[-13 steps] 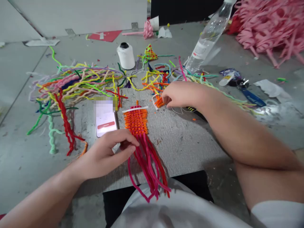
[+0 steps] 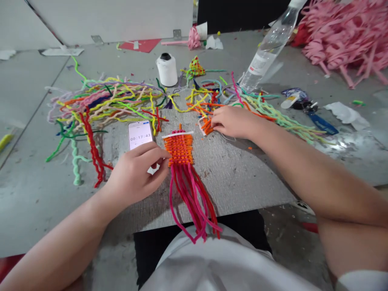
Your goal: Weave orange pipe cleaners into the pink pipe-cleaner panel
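Observation:
A woven patch of orange and pink pipe cleaners (image 2: 180, 149) lies on a grey board (image 2: 236, 178), its long pink and red tails (image 2: 194, 202) trailing toward me. My left hand (image 2: 136, 171) rests beside it, fingertips pressing the weave's left edge, partly over a phone (image 2: 139, 135) showing a timer. Farther back, my right hand (image 2: 232, 121) has its fingers down on a small bundle of short orange pieces (image 2: 207, 126); whether they are pinched is hidden.
A tangled heap of coloured pipe cleaners (image 2: 103, 101) spreads across the back left. A white thread spool (image 2: 166, 69), a tilted clear bottle (image 2: 268, 46), keys with a blue tag (image 2: 318, 117) and a pink shredded-paper pile (image 2: 345, 36) sit behind.
The view shifted slightly. My left hand slid up from the tails to the weave's left edge. The phone screen now shows a timer. My right hand stays on the orange pieces.

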Available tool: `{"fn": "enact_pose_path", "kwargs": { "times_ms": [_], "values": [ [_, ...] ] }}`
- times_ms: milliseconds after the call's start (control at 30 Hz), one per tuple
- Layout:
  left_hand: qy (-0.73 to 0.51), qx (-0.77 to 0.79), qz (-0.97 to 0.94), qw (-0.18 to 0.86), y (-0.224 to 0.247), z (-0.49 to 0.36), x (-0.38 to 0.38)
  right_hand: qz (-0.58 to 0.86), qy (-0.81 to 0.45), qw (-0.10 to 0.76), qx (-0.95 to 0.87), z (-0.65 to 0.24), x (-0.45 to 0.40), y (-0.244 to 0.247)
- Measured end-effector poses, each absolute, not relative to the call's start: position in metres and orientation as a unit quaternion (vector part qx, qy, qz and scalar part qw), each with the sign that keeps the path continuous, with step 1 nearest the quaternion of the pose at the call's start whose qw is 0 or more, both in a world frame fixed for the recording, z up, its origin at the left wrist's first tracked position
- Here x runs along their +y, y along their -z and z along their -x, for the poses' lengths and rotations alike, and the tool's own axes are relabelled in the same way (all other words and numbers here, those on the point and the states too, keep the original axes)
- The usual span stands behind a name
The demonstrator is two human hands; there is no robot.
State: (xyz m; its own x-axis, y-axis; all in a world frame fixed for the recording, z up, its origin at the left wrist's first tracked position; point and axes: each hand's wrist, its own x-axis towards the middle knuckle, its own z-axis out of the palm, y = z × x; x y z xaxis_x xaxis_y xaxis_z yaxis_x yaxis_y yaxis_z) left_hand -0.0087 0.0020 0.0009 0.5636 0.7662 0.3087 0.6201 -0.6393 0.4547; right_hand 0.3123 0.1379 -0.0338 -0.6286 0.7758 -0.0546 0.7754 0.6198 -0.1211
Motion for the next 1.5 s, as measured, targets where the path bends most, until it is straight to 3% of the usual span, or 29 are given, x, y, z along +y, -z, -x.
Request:
{"fn": "enact_pose_path", "kwargs": {
  "times_ms": [167, 433, 567, 700, 933, 1100, 1333, 1500],
  "values": [
    [-0.165, 0.437, -0.877, 0.115, 0.002, 0.008, 0.001, 0.370, -0.013, -0.054, -0.928, -0.294, 0.115, 0.030],
    [0.064, 0.541, -0.833, 0.098, 0.015, -0.003, -0.006, 0.407, -0.091, 0.037, -0.908, -0.313, 0.118, 0.035],
    [0.089, 0.519, -0.843, 0.113, 0.013, -0.002, -0.006, 0.412, -0.111, 0.053, -0.903, -0.317, 0.117, 0.039],
    [0.097, 0.515, -0.843, 0.123, 0.016, -0.001, -0.005, 0.464, -0.039, 0.108, -0.879, -0.307, 0.117, 0.048],
    [0.074, 0.482, -0.865, 0.122, 0.020, 0.001, -0.004, 0.447, 0.001, 0.098, -0.889, -0.302, 0.129, 0.061],
    [0.103, 0.469, -0.871, 0.107, 0.012, -0.002, -0.004, 0.416, 0.007, 0.197, -0.888, -0.302, 0.130, 0.062],
    [0.114, 0.467, -0.871, 0.100, 0.010, -0.004, -0.003, 0.452, -0.075, 0.392, -0.798, -0.316, 0.131, 0.060],
    [0.113, 0.466, -0.872, 0.102, 0.013, -0.003, -0.002, 0.468, -0.238, 0.470, -0.709, -0.316, 0.127, 0.059]
  ]
}}
